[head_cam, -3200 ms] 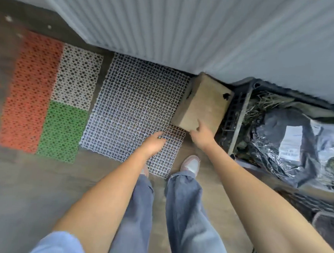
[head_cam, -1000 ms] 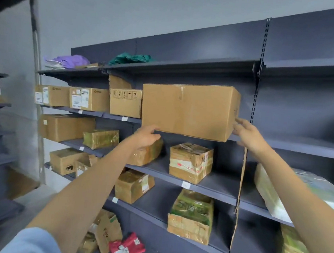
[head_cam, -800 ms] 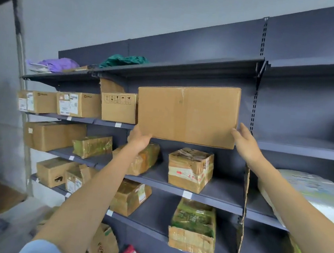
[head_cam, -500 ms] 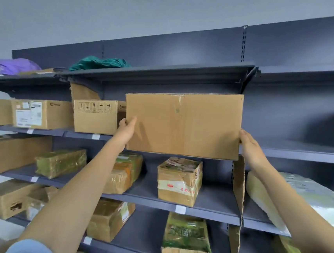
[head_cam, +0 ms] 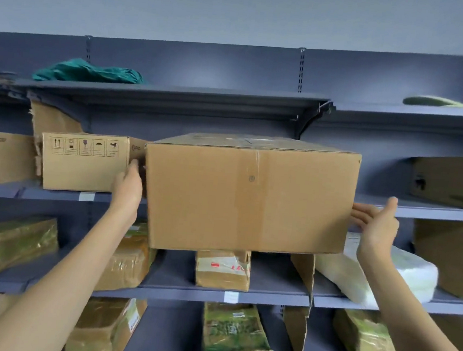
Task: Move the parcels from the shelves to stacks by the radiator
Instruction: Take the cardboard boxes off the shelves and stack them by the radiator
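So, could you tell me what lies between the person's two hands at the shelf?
In the head view, the large cardboard box fills the stretch between the left hand and the right hand, which press its opposite ends.

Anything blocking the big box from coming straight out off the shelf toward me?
Nothing visible does. The large cardboard box already overhangs the shelf edge, with the left hand and right hand on its sides. The printed carton sits close beside its left side, not in front.
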A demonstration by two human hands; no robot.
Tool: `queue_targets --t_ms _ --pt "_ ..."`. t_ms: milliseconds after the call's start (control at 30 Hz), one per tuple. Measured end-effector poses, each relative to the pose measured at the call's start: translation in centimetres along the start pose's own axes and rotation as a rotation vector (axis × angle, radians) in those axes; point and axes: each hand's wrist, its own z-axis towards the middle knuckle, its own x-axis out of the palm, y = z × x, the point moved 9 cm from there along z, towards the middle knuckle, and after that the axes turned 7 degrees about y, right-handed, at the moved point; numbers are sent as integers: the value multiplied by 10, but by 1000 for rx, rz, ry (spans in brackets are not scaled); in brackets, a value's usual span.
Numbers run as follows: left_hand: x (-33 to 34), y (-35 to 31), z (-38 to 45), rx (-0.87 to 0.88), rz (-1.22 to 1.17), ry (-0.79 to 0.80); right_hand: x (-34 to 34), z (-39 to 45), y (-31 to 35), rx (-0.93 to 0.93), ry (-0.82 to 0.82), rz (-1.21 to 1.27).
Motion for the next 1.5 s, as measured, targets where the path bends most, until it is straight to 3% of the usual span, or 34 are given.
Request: queue_targets --t_ms 67,200,400,500,633,867,1133,1300,1500 --pt "9 9 -2 -64 -93 117 -1 -2 -4 29 78 16" --pt "26 27 -3 -129 -152 376 34 -17 -29 174 425 -16" --pt "33 46 -6 -282 -50 677 42 -24 -36 293 609 36" --pt "34 57 -5 -324 53 673 43 -31 -48 376 668 -47" --pt "51 79 -13 -321 -10 774 51 -46 -79 429 788 -222" --pt "60 131 -24 -298 16 713 16 -76 -134 426 549 -314" --pt "100 165 -96 -294 -124 832 -66 -80 -131 371 393 -288" --pt "182 159 -166 -331 -183 1003 -166 -74 -76 390 242 -324" --pt "333 126 -297 -351 -281 1207 -344 -84 50 277 -37 -465"
